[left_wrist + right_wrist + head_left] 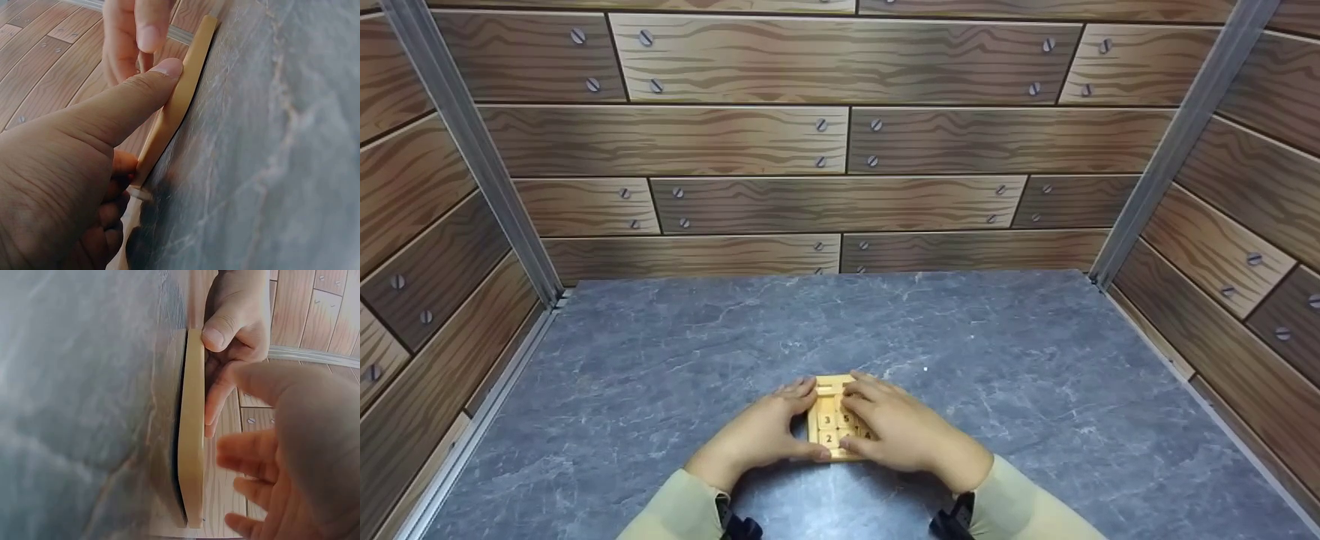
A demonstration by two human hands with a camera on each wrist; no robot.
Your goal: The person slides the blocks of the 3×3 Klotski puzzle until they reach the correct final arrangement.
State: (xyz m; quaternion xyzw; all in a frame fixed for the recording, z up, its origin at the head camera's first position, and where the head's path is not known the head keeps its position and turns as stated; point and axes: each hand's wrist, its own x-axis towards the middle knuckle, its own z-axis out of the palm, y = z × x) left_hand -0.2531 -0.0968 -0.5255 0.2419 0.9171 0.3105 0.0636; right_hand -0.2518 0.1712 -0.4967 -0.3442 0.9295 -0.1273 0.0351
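A wooden number sliding puzzle (813, 427) lies on the table near its front, with tiles marked 3, 5, 2 and 4 showing. My left hand (757, 431) grips it along its left side, thumb at the near corner and fingers at the far left. In the left wrist view the thumb (169, 68) presses on the frame's edge. Over the right half of the board is my right hand (907, 431), fingers loosely bent above the tiles, hiding several of them. The right wrist view shows that hand (304, 439) with fingers spread beside the puzzle's edge (191, 439).
The grey marbled tabletop (810, 322) stretches around the puzzle. Wood-patterned walls (840, 142) stand at the back and both sides, joined by metal corner posts (484, 150). A tiny white speck (925, 369) lies beyond the right hand.
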